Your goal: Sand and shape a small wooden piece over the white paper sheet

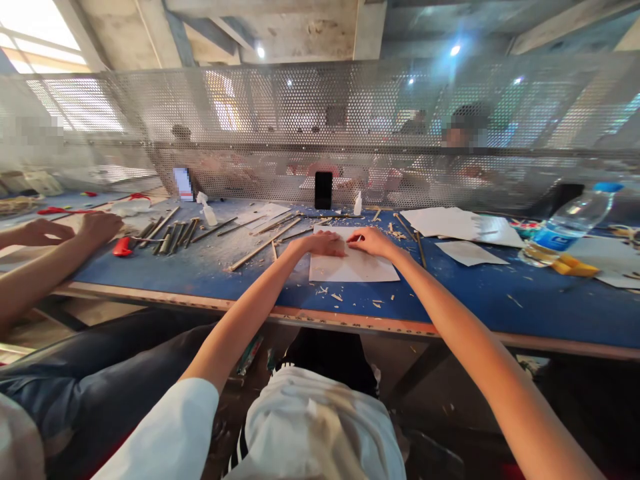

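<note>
A bottle [567,225], its fill hard to make out, stands well right of the paper [350,270], which lies beneath the left hand [326,243], spread flat, and the right hand [373,240], loosely curled, its hold impossible to tell.

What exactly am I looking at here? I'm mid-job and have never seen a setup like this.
There is no machine: these are a person's bare hands, in one picture from a camera on that person's head, looking forward and down. The left hand lies flat on a sheet of white paper. The right hand is beside it, fingers curled over the sheet; whether it holds anything small, I can't tell. The blue tabletop also bears thin sticks, a black smartphone and a blue-capped water bottle. The hands at far left are a co-worker's.
</note>
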Motion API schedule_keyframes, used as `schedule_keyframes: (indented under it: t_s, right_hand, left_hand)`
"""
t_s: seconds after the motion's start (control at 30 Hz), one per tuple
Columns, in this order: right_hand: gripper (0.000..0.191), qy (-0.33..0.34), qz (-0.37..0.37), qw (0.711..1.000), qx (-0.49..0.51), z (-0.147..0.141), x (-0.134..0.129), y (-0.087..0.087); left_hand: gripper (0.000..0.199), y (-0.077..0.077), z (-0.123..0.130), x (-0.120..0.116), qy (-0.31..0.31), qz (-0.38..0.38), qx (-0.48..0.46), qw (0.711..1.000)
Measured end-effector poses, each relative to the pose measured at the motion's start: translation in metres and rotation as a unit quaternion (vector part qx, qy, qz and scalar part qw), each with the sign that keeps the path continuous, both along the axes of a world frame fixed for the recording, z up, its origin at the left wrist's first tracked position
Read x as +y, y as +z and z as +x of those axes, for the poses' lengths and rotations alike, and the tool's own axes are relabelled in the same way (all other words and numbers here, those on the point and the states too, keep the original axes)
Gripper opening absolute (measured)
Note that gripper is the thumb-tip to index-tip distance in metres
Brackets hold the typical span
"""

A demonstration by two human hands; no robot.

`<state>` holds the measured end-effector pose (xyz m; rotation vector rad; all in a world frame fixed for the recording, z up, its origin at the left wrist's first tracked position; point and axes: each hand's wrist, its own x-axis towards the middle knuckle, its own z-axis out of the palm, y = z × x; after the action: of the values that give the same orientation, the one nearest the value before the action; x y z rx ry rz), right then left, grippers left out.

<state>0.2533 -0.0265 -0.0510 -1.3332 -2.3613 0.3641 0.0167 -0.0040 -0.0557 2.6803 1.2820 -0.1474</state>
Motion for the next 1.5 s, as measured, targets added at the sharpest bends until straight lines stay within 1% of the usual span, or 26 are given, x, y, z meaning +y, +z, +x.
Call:
schedule_keyframes:
  t_s: [0.13, 0.3, 0.4, 0.53, 0.6, 0.73, 0.87, 0.97, 1.13, 1.2, 1.3, 1.37, 1.43, 1.5]
  right_hand:
    - [0.015, 0.007, -0.013, 1.000, -0.009, 0.001, 0.000, 0.001]
    - [0.017, -0.001, 0.003, 1.000, -0.004, 0.001, 0.001, 0.000]
    - [0.015, 0.005, -0.004, 1.000, 0.001, 0.001, 0.002, 0.000]
    - [0.014, 0.021, -0.023, 0.999, -0.009, 0.000, 0.000, 0.004]
    - [0.015, 0.016, -0.015, 1.000, -0.011, -0.002, -0.002, 0.005]
    - [0.017, 0.003, 0.006, 1.000, -0.016, -0.004, -0.005, 0.006]
    - [0.018, 0.016, -0.013, 0.999, -0.026, -0.002, -0.004, 0.008]
    - [0.018, 0.020, -0.020, 0.999, -0.028, -0.001, -0.003, 0.007]
    - [0.018, -0.021, 0.023, 0.999, -0.035, 0.001, -0.003, 0.004]
    - [0.018, -0.025, 0.011, 0.999, -0.045, 0.001, -0.003, 0.004]
    - [0.020, -0.011, -0.013, 0.999, -0.051, -0.001, -0.005, 0.004]
    - [0.020, -0.012, 0.001, 0.999, -0.049, -0.002, -0.004, 0.004]
    - [0.020, -0.027, 0.024, 0.998, -0.050, -0.002, -0.004, 0.004]
    - [0.019, -0.038, 0.025, 0.998, -0.052, -0.001, -0.003, 0.004]
  left_hand:
    - [0.094, 0.000, -0.001, 0.000, -0.007, -0.002, -0.008, 1.000]
    - [0.091, -0.001, -0.001, 0.000, -0.020, 0.008, -0.006, 1.000]
    - [0.091, -0.001, -0.002, 0.001, -0.017, 0.010, -0.009, 1.000]
    - [0.098, -0.002, -0.003, 0.002, -0.014, 0.008, -0.009, 1.000]
    - [0.100, -0.003, -0.003, 0.002, -0.012, 0.007, -0.012, 1.000]
    - [0.098, -0.006, -0.002, 0.005, -0.006, 0.002, -0.019, 1.000]
    - [0.095, -0.007, -0.002, 0.007, -0.021, 0.007, -0.018, 1.000]
    - [0.094, -0.007, -0.002, 0.007, -0.019, 0.005, -0.015, 1.000]
    - [0.099, -0.009, -0.005, 0.009, -0.002, 0.004, -0.018, 1.000]
    - [0.097, -0.011, -0.005, 0.010, -0.003, 0.008, -0.025, 1.000]
    - [0.095, -0.013, -0.005, 0.013, -0.004, 0.008, -0.034, 0.999]
    - [0.095, -0.015, -0.005, 0.015, -0.006, 0.009, -0.041, 0.999]
    - [0.094, -0.016, -0.004, 0.016, -0.008, 0.013, -0.046, 0.999]
    - [0.095, -0.017, -0.005, 0.017, -0.007, 0.016, -0.048, 0.999]
